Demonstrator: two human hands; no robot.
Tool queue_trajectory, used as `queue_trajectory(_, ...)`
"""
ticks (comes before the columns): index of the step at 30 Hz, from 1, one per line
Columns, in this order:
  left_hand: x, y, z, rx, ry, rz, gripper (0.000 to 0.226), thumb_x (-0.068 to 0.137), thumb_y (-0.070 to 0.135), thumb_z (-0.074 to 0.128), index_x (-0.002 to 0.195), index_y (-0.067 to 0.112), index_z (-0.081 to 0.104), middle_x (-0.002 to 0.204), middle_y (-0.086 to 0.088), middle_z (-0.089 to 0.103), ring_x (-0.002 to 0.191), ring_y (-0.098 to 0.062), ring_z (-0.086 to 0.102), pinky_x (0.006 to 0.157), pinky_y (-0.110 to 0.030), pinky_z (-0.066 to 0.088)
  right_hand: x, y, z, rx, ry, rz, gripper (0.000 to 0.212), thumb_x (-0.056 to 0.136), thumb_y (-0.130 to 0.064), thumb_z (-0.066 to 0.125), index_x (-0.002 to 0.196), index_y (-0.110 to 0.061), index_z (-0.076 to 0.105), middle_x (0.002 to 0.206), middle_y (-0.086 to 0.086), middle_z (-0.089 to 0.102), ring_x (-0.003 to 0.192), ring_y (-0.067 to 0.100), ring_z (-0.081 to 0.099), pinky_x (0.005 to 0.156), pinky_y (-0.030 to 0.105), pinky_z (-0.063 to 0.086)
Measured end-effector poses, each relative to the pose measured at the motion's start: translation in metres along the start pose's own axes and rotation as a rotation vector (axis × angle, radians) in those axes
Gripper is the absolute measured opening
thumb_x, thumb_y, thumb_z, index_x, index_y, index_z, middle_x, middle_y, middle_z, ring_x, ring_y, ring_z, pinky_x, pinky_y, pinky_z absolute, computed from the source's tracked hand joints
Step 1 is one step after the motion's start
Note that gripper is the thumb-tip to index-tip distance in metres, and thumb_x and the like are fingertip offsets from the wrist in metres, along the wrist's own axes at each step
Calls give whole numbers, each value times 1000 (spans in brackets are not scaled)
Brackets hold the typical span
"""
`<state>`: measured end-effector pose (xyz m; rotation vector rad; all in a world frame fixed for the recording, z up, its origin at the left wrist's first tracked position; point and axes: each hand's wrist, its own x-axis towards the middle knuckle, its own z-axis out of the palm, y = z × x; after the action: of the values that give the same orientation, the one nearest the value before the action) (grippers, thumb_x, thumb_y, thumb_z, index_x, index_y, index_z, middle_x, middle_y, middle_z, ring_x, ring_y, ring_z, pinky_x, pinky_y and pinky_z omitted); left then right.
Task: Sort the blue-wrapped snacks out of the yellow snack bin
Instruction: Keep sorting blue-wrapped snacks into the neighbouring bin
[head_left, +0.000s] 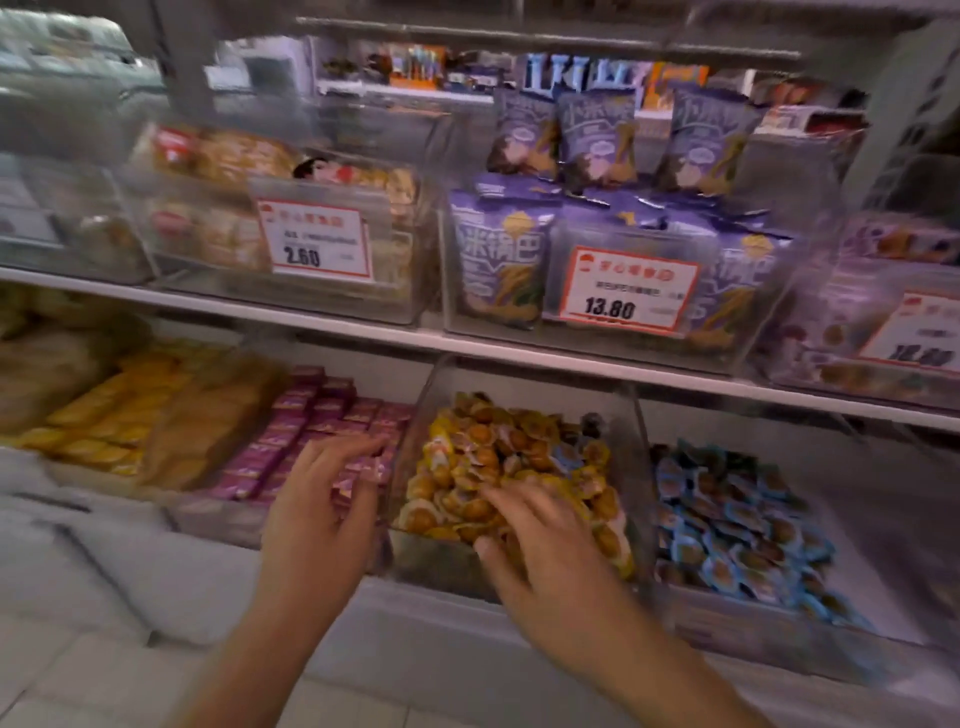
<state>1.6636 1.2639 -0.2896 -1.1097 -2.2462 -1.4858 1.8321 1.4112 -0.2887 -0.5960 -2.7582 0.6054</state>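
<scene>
The left hand (324, 499) hovers with loosely spread fingers, holding nothing, at the yellow bin's (441, 564) left wall. The right hand (545, 540) lies spread on its yellow snacks (483, 457); one blue snack (566, 457) lies among them.

The low shelf (467, 629) holds clear bins in a row: a yellow snack bin (441, 564), a purple snack bin (218, 514) beside it, and a blue snack bin (727, 618) on the other side
</scene>
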Motion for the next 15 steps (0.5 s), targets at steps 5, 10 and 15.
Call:
queue_trajectory(5,0,-16,7,4,-95,-22,33,91,27,55,123,31,60,118,13,58,94,-3,59,75,-29,53,64,10,25,-145,-201,70,71,88,-77,26,151,-52,8,164,-10,-6,152,23,-11,120,58,5)
queue_trajectory(10,7,-32,22,126,-196,-10,34,93,31,60,126,22,59,119,6,59,94,-21,63,80,-44,51,109,35,25,-92,-167,62,75,75,-77,53,142,-46,44,160,-1,19,148,26,20,118,44,26)
queue_trajectory(15,18,-42,22,53,-257,-3,45,87,56,42,129,41,45,121,15,60,100,-10,62,80,-34,52,131,76,5,-259,-90,106,50,84,-66,53,122,-34,62,138,3,50,125,27,50,104,42,42)
